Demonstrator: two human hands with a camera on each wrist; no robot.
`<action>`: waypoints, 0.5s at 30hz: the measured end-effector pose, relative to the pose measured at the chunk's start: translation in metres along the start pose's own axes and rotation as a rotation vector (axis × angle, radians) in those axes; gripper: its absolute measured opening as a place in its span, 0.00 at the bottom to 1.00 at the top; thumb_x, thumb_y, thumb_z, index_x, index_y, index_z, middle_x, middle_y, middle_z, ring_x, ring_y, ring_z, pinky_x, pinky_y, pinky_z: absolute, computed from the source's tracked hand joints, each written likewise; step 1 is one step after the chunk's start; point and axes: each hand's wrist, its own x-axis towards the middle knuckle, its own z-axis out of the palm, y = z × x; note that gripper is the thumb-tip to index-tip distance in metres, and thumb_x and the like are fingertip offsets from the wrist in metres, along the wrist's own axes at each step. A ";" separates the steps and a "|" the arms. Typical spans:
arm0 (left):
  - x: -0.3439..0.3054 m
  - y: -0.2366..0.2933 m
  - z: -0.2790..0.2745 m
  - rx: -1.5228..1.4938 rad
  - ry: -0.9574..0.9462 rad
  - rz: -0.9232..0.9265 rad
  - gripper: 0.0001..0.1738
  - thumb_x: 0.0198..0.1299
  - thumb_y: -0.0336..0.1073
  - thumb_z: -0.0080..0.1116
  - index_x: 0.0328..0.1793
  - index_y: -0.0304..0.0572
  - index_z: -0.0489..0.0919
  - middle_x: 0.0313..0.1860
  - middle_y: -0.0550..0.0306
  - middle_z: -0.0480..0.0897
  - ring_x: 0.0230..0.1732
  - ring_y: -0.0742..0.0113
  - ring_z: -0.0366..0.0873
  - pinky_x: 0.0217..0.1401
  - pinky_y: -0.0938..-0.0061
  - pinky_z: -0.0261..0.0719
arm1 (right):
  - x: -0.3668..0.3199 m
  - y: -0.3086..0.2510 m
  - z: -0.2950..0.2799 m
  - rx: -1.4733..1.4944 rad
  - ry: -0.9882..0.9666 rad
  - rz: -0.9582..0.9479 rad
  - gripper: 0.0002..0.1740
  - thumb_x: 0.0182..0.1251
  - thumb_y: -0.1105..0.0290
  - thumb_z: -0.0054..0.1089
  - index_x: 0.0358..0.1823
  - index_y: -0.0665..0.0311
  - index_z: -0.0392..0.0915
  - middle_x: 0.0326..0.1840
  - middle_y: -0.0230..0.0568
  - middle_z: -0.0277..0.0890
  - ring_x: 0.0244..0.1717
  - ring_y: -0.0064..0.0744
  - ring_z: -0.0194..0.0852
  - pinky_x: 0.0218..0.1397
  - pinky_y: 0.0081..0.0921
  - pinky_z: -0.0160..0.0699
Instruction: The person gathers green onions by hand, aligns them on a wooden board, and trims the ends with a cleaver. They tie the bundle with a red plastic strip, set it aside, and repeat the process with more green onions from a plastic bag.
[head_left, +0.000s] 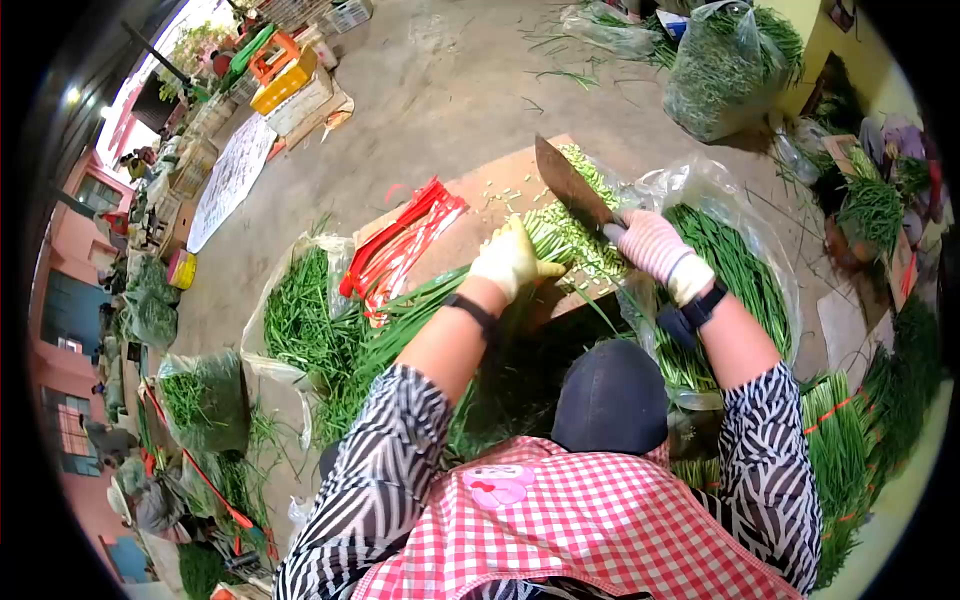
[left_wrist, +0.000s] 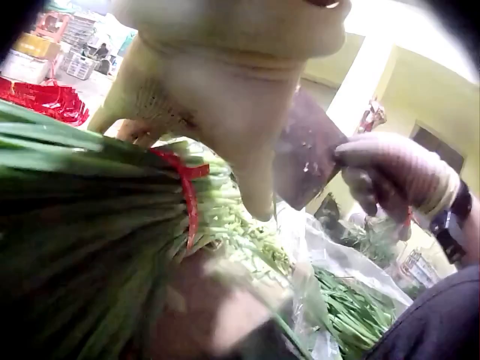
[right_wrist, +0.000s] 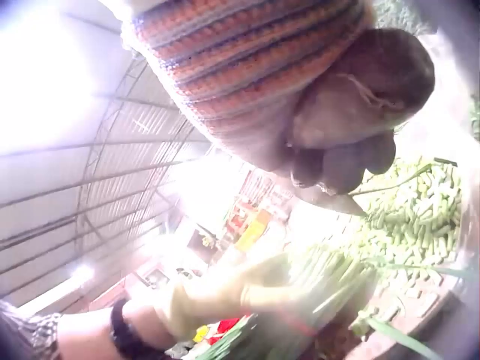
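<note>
A flat board [head_left: 485, 192] is lying below the fingers [head_left: 516, 236]. Left hand [head_left: 505, 262] is clasping a leafy bundle [left_wrist: 82, 187], right hand [head_left: 655, 248] gripping a broad knife [head_left: 570, 185] (glossy ribbons [head_left: 412, 236] lying leftward).

Standing in here, it's pretty much a veggie packing shed tbh: high beamed roof [right_wrist: 45, 187], scuffed bare floor [head_left: 450, 110], big bags of greens [head_left: 722, 88], tied bundles [head_left: 838, 440], stacked boxes [head_left: 284, 90].

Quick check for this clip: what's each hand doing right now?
Left hand: closed, holding the green-stalk bundle.
Right hand: closed, gripping the cleaver.
</note>
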 end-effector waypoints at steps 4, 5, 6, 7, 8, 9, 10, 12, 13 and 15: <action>0.006 0.023 0.017 0.182 0.000 -0.205 0.72 0.43 0.60 0.85 0.85 0.27 0.55 0.72 0.35 0.77 0.75 0.44 0.75 0.77 0.58 0.74 | -0.025 -0.018 0.007 -0.050 0.041 -0.054 0.21 0.74 0.55 0.57 0.48 0.68 0.83 0.43 0.64 0.85 0.49 0.64 0.84 0.56 0.52 0.82; 0.010 0.022 0.018 0.180 -0.014 -0.192 0.69 0.44 0.59 0.85 0.83 0.27 0.58 0.72 0.36 0.78 0.74 0.45 0.76 0.76 0.59 0.75 | -0.028 -0.023 0.008 -0.084 0.058 -0.069 0.20 0.74 0.56 0.56 0.48 0.68 0.83 0.42 0.64 0.85 0.48 0.64 0.84 0.55 0.52 0.82; 0.012 0.020 0.019 0.178 -0.028 -0.180 0.66 0.44 0.58 0.85 0.81 0.28 0.61 0.71 0.37 0.78 0.73 0.46 0.76 0.75 0.59 0.75 | -0.029 -0.026 0.010 -0.089 0.051 -0.067 0.20 0.74 0.56 0.56 0.48 0.67 0.83 0.42 0.64 0.85 0.48 0.64 0.85 0.55 0.53 0.82; 0.014 0.019 0.020 0.173 -0.038 -0.169 0.63 0.45 0.57 0.85 0.79 0.29 0.64 0.70 0.38 0.79 0.73 0.47 0.77 0.75 0.60 0.76 | -0.028 -0.029 0.010 -0.097 0.047 -0.068 0.20 0.75 0.56 0.56 0.48 0.67 0.83 0.42 0.64 0.85 0.47 0.64 0.85 0.55 0.53 0.82; 0.011 0.017 0.020 0.156 0.011 -0.142 0.54 0.44 0.55 0.85 0.72 0.32 0.72 0.66 0.40 0.82 0.69 0.47 0.80 0.72 0.61 0.79 | -0.027 -0.030 0.009 -0.106 0.046 -0.068 0.20 0.75 0.56 0.56 0.48 0.67 0.83 0.42 0.64 0.85 0.47 0.64 0.85 0.55 0.53 0.82; 0.010 0.017 0.020 0.163 0.031 -0.132 0.52 0.44 0.55 0.85 0.71 0.32 0.73 0.66 0.40 0.82 0.68 0.47 0.81 0.72 0.60 0.79 | -0.024 -0.030 0.012 -0.131 0.045 -0.079 0.20 0.75 0.56 0.55 0.48 0.67 0.83 0.41 0.64 0.85 0.46 0.64 0.85 0.54 0.53 0.82; 0.009 0.017 0.021 0.171 0.049 -0.121 0.51 0.44 0.55 0.85 0.69 0.33 0.74 0.65 0.40 0.83 0.67 0.46 0.81 0.71 0.60 0.80 | -0.023 -0.030 0.013 -0.152 0.033 -0.082 0.19 0.75 0.56 0.55 0.48 0.67 0.83 0.41 0.63 0.85 0.46 0.64 0.85 0.54 0.53 0.83; 0.008 0.014 0.023 0.162 0.087 -0.076 0.46 0.44 0.54 0.85 0.65 0.35 0.77 0.61 0.40 0.84 0.64 0.46 0.83 0.69 0.60 0.81 | -0.019 -0.032 0.016 -0.190 0.002 -0.071 0.19 0.75 0.56 0.54 0.48 0.67 0.83 0.41 0.63 0.86 0.46 0.64 0.85 0.54 0.52 0.83; 0.008 0.013 0.025 0.152 0.096 -0.075 0.46 0.44 0.53 0.85 0.65 0.35 0.77 0.61 0.40 0.85 0.64 0.45 0.83 0.68 0.60 0.82 | -0.016 -0.031 0.017 -0.209 -0.020 -0.061 0.19 0.75 0.56 0.54 0.48 0.66 0.83 0.41 0.63 0.86 0.46 0.64 0.85 0.55 0.52 0.83; 0.008 0.012 0.026 0.131 0.114 -0.080 0.45 0.44 0.53 0.85 0.64 0.35 0.78 0.60 0.40 0.85 0.63 0.45 0.84 0.67 0.60 0.83 | -0.013 -0.035 0.018 -0.215 -0.057 -0.049 0.19 0.75 0.57 0.53 0.48 0.66 0.83 0.41 0.63 0.86 0.47 0.64 0.85 0.55 0.52 0.83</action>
